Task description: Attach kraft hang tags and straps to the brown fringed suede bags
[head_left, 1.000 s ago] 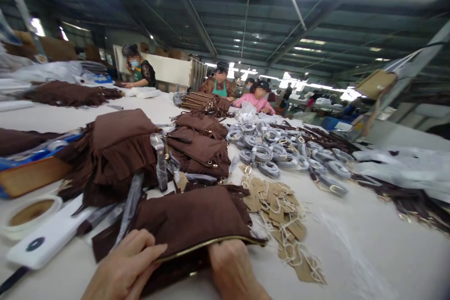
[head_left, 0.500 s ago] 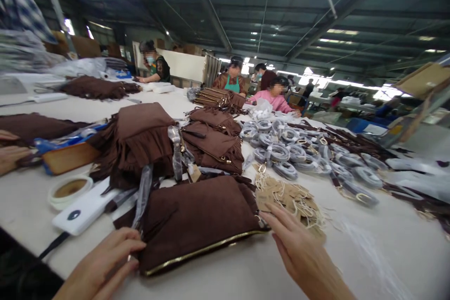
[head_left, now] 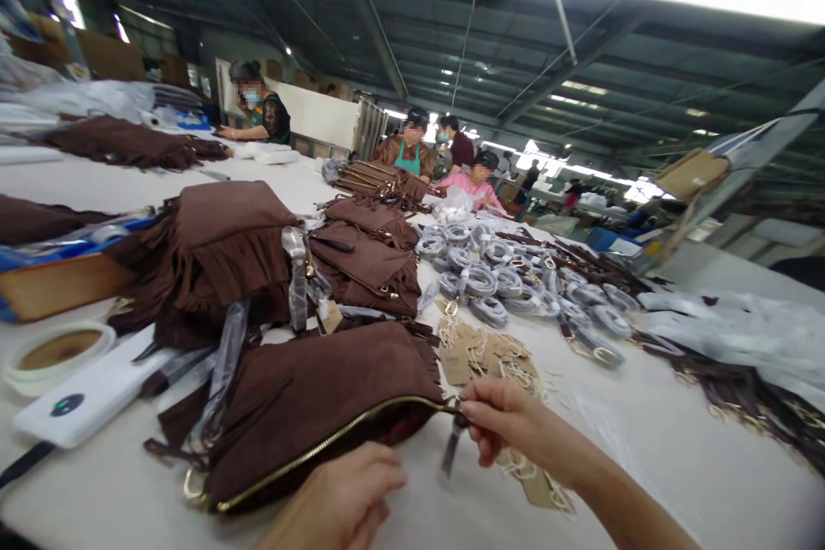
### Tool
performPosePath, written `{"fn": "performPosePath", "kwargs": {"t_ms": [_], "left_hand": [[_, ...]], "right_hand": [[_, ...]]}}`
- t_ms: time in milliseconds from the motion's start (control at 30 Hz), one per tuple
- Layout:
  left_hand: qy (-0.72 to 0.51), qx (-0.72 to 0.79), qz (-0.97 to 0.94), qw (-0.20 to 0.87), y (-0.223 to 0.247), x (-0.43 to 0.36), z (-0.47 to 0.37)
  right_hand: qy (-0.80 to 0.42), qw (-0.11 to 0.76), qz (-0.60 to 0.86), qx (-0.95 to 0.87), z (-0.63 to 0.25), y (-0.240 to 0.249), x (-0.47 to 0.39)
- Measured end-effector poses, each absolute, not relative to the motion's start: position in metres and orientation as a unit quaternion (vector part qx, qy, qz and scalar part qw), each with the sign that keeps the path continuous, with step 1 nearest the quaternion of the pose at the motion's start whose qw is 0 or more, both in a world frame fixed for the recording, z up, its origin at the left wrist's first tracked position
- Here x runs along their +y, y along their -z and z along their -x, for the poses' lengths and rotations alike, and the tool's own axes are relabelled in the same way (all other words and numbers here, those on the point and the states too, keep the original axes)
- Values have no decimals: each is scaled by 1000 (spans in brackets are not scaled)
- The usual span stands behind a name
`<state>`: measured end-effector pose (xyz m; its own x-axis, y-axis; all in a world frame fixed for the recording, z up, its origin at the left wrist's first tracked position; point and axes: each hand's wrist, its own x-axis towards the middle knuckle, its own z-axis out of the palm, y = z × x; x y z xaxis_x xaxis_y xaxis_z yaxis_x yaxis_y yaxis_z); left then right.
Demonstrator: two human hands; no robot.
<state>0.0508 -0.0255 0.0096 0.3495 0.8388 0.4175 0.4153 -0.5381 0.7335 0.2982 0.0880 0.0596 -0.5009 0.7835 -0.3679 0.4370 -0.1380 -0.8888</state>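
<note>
A brown suede-like bag [head_left: 335, 369] with a gold zip lies before me, the zip side facing me. The zip is undone and the mouth gapes slightly, showing a dark inside. My right hand [head_left: 499, 417] pinches the bag's zip end at its right corner, where a small dark tab [head_left: 451, 451] hangs down. Close in front of the zip edge is my left hand [head_left: 351, 485], its fingers loosely bent with nothing in them; whether it touches the bag I cannot tell. Kraft paper tags [head_left: 483, 352] with white strings lie just behind my right hand.
Fringed brown bags [head_left: 232, 215] are heaped behind. Coiled wrapped straps [head_left: 480, 279] spread to the right, beside plastic-covered pieces [head_left: 728, 335]. On the left are a tape roll [head_left: 61, 352], a white device [head_left: 87, 391] and a tray [head_left: 64, 284]. Several people sit or stand farther back.
My right hand has gone from resting open by the corner to pinching the zip end. The zip edge now gapes. My left hand has moved right, off the bag's left corner.
</note>
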Motion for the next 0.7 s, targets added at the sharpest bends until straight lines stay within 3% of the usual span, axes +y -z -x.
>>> {"fn": "performPosePath", "kwargs": {"t_ms": [100,233,300,367,533,633,700], "left_hand": [[-433,419,-709,367,-9,-11,-80],[-463,391,-586,537,-1,11,-113],[-447,422,-571,543,1,17,-123],[-396,486,-637,449,0,17,-126],[-234,527,-815,58,-26,5,-123],[-212,476,-851,-62,-52,7,-123],[-189,457,-865,-81,-63,14,-122]], "right_hand": [[-669,186,471,-544,-293,-52,80],[-685,207,448,-536,-289,-45,70],[-674,201,441,-558,-289,-42,69],[-657,194,434,-585,-290,-39,70],[-581,232,410,-663,-297,-40,67],[-486,268,420,-719,-303,-50,61],[-443,270,428,-740,-307,-56,59]]}}
